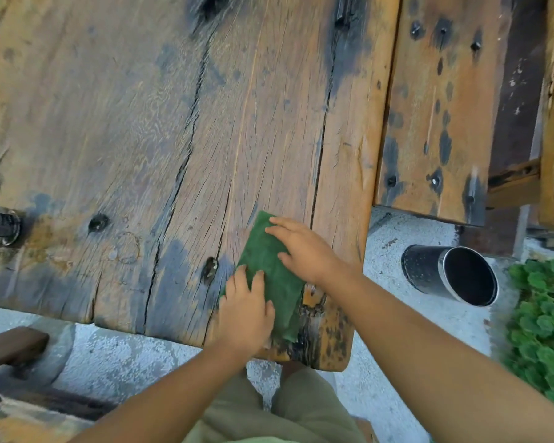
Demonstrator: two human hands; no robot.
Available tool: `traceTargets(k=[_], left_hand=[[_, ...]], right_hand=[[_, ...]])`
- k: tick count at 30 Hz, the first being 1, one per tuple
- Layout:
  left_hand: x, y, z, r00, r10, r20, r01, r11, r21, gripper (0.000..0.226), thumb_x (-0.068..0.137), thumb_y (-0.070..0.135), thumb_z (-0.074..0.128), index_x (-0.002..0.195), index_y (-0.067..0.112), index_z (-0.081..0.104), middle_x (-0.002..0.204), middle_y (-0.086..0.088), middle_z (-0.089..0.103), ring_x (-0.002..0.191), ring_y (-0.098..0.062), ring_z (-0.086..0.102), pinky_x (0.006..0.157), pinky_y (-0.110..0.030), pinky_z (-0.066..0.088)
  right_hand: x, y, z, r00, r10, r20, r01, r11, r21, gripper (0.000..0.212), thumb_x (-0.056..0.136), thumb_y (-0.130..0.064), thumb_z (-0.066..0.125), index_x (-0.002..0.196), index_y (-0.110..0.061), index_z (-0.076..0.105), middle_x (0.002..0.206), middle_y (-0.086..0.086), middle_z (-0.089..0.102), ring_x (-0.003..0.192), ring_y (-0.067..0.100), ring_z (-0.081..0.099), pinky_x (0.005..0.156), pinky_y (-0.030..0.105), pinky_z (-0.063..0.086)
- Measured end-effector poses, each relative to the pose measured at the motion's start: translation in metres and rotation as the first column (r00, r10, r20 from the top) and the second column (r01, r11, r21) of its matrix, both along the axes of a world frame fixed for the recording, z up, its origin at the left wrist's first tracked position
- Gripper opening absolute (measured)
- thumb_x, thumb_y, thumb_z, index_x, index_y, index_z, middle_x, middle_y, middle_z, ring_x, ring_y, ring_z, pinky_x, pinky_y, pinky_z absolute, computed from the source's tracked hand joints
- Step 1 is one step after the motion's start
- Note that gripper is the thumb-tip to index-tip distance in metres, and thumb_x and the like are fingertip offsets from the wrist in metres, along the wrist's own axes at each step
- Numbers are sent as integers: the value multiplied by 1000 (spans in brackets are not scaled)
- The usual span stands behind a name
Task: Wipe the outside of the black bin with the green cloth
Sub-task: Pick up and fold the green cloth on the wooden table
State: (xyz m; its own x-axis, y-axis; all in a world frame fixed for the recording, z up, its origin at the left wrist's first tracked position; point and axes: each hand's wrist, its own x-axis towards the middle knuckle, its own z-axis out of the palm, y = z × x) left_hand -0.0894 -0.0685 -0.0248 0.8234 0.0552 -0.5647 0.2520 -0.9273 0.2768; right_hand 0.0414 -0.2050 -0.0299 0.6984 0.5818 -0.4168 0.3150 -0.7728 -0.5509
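Fingers of both hands lie flat on the green cloth [271, 276], partly hiding it; black bin [450, 274] apart.

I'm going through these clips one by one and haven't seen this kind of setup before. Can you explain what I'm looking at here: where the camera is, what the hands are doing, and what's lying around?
There is no machine here. One wide-angle camera sits on a person's head and looks down, so both bare arms reach in from the bottom edge. The left hand and right hand lie flat on a folded green cloth, pressing it onto the near corner of a weathered wooden table. Neither hand has a closed grip on it; the fingers are spread on top. The black bin stands on the pale concrete ground to the right of the table, its open mouth towards the camera, and nothing touches it. Green leaves grow beside it.
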Motion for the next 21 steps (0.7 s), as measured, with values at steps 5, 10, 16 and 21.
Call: traceTargets(k=[5, 10, 16, 21], left_hand=[[80, 40, 0, 996, -83, 25, 85, 992, -91, 20, 98, 22, 50, 104, 7, 61, 105, -11, 61, 91, -33, 63, 76, -43, 54], [143, 41, -4, 965, -231, 127, 254, 945, -207, 22, 93, 13, 57, 114, 7, 63, 110, -12, 61, 99, -30, 60, 78, -33, 48], [166, 33, -11, 790, -576, 211, 593, 805, -23, 35, 89, 10, 60, 124, 12, 54, 121, -10, 53, 112, -31, 49, 92, -42, 44], [173, 39, -8, 807, -571, 149, 583, 811, -52, 21, 87, 1, 57, 107, 7, 61, 109, -11, 58, 103, -31, 56, 84, -42, 48]], right_hand=[[-10, -6, 10, 886, -462, 32, 462, 887, 14, 41, 94, -6, 60, 134, -13, 60, 133, 7, 60, 125, 26, 55, 104, 45, 49], [-15, -11, 11, 823, -565, 55, 567, 814, -129, 31, 96, -13, 60, 127, -12, 62, 125, 9, 60, 116, 28, 59, 93, 42, 52], [-21, -3, 8, 790, -609, 71, 605, 753, -260, 29, 96, -19, 61, 124, -17, 55, 126, 8, 56, 113, 31, 57, 76, 33, 34], [-12, -4, 10, 797, -593, 118, 601, 757, -257, 16, 97, -12, 57, 112, -15, 62, 120, 7, 58, 104, 28, 58, 70, 32, 34]])
